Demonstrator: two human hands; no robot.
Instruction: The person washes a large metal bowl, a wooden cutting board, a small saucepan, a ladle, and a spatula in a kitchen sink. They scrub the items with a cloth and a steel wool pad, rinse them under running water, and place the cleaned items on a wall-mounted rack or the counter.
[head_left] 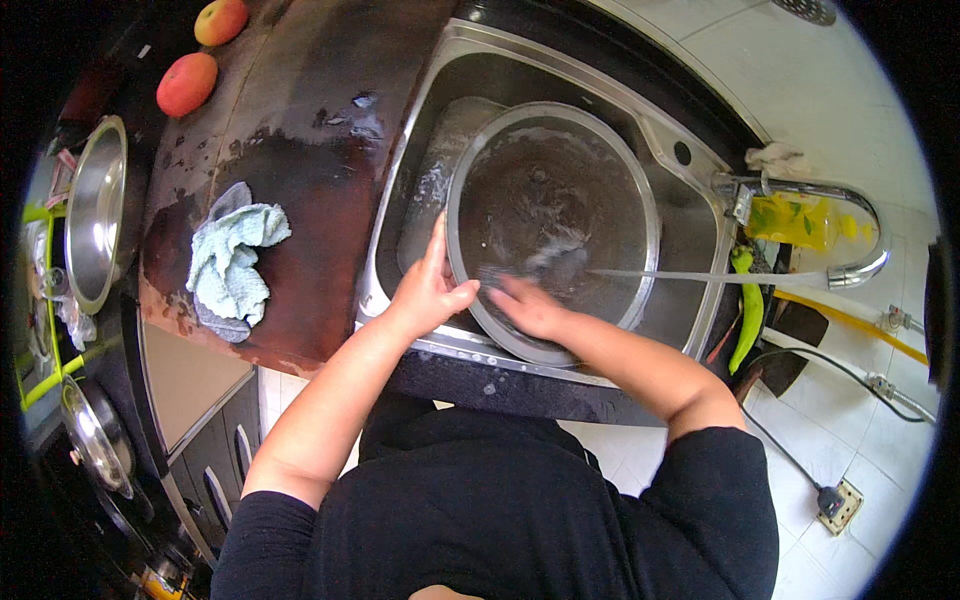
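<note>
Head view: L hand (pixel 428 290) on steel basin (pixel 553 230) rim, R hand (pixel 530 308) inside.

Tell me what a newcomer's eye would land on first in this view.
The big round steel basin tilted in the sink draws the eye first. The left hand grips its rim, the right hand rubs inside it, and a thin stream runs from the curved tap. Next come the two red-orange fruits at the counter's far left and the crumpled pale cloth left of the sink.
</note>
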